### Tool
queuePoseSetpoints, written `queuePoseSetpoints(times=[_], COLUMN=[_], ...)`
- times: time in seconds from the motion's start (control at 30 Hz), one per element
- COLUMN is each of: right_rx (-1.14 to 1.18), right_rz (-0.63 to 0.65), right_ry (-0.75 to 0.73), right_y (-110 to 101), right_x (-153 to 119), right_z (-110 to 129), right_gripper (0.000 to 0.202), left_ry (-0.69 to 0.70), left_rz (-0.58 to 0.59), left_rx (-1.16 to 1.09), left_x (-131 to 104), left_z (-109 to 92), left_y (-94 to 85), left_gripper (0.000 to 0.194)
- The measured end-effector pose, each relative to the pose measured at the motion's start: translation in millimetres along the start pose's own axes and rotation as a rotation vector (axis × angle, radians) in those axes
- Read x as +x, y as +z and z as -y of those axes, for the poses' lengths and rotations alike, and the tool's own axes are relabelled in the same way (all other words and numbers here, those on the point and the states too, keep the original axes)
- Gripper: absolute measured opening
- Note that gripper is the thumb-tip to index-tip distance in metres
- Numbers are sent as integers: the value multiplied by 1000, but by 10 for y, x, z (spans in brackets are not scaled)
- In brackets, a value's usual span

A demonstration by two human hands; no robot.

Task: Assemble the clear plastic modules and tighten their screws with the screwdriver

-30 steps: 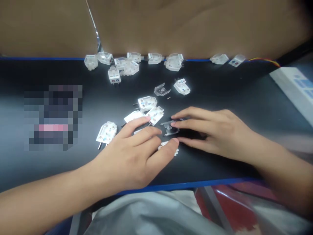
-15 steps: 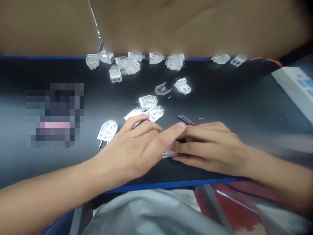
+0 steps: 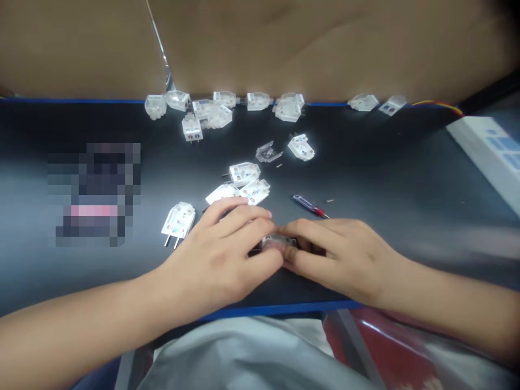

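Between my two hands, near the front of the table, is a clear plastic electrical plug [image 3: 278,239]. My left hand [image 3: 227,252] grips its left end with thumb and fingers. On its right end, the fingers of my right hand [image 3: 345,254] are closed, hiding most of the plug. A screwdriver [image 3: 309,206] with a clear handle and red collar lies just beyond my right hand, beside a small screw [image 3: 329,201]. Past my left fingers are white two-pin plugs [image 3: 255,192], partly covered by the hand. Another plug [image 3: 179,219] lies to the left, pins toward me.
A clear plug cover [image 3: 268,153] and a white plug [image 3: 301,147] lie farther back. Several plugs [image 3: 213,114] line the table's rear edge. A blurred-out object [image 3: 95,192] is at left. A white box [image 3: 487,157] stands at right, near red and yellow wires [image 3: 441,102].
My left thumb has come down from its raised position onto the plug. My right hand has shifted slightly lower, uncovering more of the screwdriver.
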State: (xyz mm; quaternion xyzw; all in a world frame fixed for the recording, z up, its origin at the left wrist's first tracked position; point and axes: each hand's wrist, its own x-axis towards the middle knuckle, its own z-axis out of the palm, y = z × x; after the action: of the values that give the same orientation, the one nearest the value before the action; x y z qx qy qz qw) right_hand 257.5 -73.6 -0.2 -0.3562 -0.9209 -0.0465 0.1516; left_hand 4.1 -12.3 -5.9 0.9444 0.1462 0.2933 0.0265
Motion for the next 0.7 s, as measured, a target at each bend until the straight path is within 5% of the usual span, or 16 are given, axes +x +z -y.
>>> queuePoseSetpoints(times=[0.33,0.7], right_rx=[-165,-228], right_rz=[-111,-128], right_ry=[-56,-67], right_y=[-118,-60], right_x=[65,3], right_z=[283,273], right_gripper=[45,40], left_ry=[23,-68], left_rz=[-3,51], left_rx=[21,-107], left_x=[-36,30], left_z=[-237,-124], left_y=[-36,-32], left_gripper=[37,36])
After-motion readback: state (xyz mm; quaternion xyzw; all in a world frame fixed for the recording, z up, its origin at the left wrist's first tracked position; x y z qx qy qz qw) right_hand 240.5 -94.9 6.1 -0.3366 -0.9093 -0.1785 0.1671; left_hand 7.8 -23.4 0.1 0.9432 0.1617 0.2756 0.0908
